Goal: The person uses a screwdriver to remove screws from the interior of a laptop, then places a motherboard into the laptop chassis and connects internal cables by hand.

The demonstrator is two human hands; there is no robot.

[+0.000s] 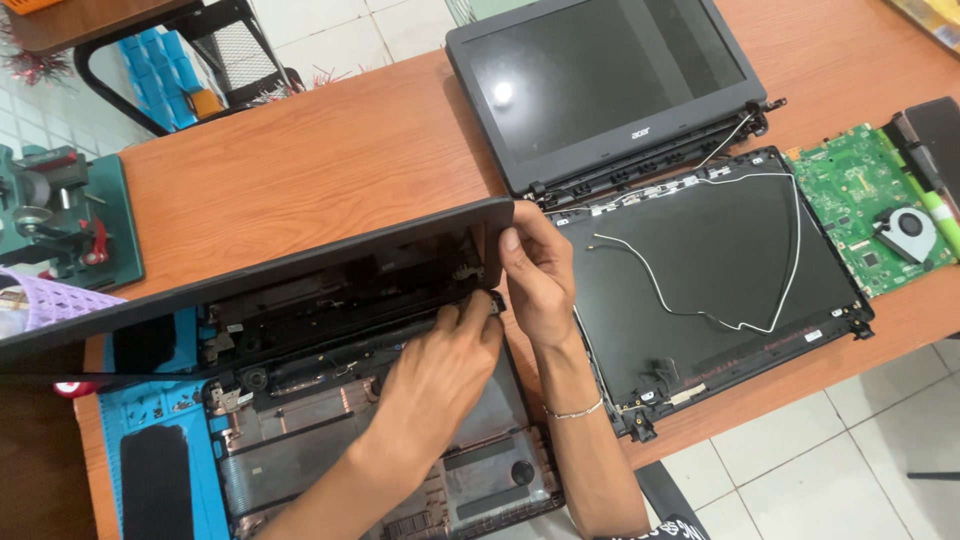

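Note:
A dark laptop lid is tilted up over its opened base, which lies on a blue work mat. My right hand, with a thin bracelet on the wrist, grips the lid's right corner. My left hand reaches across the base, and its fingertips pinch the right hinge just below that corner. Bare internal frame parts and a round speaker opening show inside the base.
On the wooden table lie a second laptop screen assembly, a black back cover with white antenna wires, and a green motherboard with a fan. A green clamp tool stands at the left, purple mesh beside it.

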